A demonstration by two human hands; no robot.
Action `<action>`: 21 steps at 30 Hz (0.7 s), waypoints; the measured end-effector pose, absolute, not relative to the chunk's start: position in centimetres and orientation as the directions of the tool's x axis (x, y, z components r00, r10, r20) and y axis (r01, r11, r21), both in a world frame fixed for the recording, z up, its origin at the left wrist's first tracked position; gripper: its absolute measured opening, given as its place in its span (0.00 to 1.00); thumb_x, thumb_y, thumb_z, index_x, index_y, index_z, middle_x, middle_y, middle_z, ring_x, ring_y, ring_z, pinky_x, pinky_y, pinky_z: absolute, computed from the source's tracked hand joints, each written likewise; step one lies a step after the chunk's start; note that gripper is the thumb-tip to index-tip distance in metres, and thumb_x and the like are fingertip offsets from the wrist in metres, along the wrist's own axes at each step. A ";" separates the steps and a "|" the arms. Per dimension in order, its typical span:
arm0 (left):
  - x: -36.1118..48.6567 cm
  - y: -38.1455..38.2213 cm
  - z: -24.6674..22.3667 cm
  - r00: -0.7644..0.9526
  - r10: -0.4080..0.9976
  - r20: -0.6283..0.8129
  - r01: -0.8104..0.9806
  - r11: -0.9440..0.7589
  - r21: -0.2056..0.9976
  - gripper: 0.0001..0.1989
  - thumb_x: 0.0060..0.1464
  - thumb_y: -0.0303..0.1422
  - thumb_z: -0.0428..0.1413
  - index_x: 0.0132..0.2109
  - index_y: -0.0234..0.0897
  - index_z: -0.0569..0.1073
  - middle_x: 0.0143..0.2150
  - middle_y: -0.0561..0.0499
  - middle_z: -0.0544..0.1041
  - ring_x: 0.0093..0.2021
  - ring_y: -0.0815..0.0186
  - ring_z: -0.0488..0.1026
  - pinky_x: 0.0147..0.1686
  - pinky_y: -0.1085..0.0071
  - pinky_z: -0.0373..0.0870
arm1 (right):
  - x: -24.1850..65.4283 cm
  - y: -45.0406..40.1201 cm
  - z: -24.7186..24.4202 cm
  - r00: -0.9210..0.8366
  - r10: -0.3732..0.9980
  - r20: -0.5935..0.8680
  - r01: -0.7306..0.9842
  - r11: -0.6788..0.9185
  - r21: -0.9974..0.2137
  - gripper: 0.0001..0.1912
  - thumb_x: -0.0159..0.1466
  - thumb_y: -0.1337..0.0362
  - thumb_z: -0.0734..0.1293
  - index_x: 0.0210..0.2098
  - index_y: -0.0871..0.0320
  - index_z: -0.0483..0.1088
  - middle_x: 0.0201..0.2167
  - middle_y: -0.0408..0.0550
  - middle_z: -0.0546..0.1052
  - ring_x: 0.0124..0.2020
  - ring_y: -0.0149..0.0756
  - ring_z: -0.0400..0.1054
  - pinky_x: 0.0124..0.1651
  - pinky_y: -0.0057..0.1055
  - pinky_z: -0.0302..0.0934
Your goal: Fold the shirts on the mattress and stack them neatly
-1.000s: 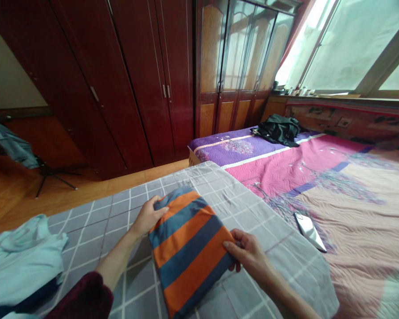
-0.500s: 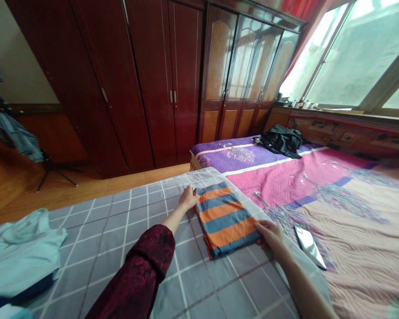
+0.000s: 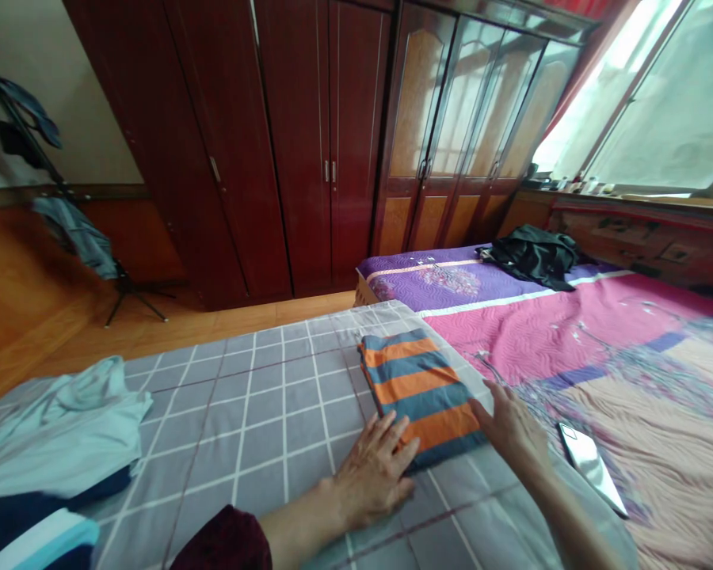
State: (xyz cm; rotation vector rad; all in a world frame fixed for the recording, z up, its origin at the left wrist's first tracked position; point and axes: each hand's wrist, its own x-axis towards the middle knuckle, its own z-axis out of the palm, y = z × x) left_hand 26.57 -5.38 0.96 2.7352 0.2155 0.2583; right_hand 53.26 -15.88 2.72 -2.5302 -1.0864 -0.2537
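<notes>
A folded cloth garment (image 3: 431,388) with orange and grey-blue stripes lies flat on the grey checked sheet (image 3: 273,396). My left hand (image 3: 377,467) rests at its near left corner, fingers spread, with the fingertips over the edge. At the garment's right edge is my right hand (image 3: 511,423), its fingers stretched out and apart, the thumb side touching or close to the cloth. Neither hand grips the fabric. What kind of garment it is, I cannot tell from the fold.
A pale green garment (image 3: 65,427) and a navy, white and light-blue one (image 3: 47,538) lie at the left. On the bed (image 3: 523,317) to the right are a phone (image 3: 592,467) and black clothing (image 3: 535,255). Dark red wardrobes (image 3: 309,158) stand behind; a clothes stand (image 3: 119,273) is at far left.
My left hand has let go of the garment's far left corner and come back to the near left corner. My right hand has opened from its pinch. The view has turned left.
</notes>
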 end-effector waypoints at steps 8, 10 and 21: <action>25.9 -5.8 1.0 0.962 0.269 0.035 0.226 -0.866 0.446 0.37 0.58 0.49 0.49 0.68 0.47 0.42 0.70 0.41 0.38 0.68 0.43 0.33 0.61 0.41 0.44 | 48.5 -3.2 3.4 0.526 0.820 0.224 0.846 -0.531 -0.041 0.38 0.62 0.43 0.56 0.63 0.63 0.52 0.62 0.66 0.57 0.61 0.58 0.52 0.57 0.49 0.47; 25.7 -5.8 1.6 0.960 0.274 0.051 0.223 -0.866 0.448 0.36 0.58 0.50 0.48 0.68 0.45 0.44 0.70 0.41 0.40 0.68 0.43 0.35 0.62 0.43 0.45 | 47.0 -0.8 2.5 0.535 0.818 0.211 0.839 -0.543 -0.024 0.38 0.62 0.42 0.56 0.63 0.62 0.54 0.62 0.67 0.56 0.61 0.62 0.51 0.56 0.52 0.45; 25.9 -5.2 0.6 0.927 0.239 0.290 0.183 -0.961 0.208 0.34 0.57 0.54 0.45 0.64 0.41 0.53 0.66 0.38 0.56 0.62 0.42 0.57 0.54 0.50 0.60 | 46.6 2.3 -1.5 0.370 0.884 0.285 0.912 -0.404 0.067 0.36 0.61 0.44 0.56 0.61 0.58 0.58 0.60 0.65 0.57 0.58 0.66 0.52 0.51 0.58 0.49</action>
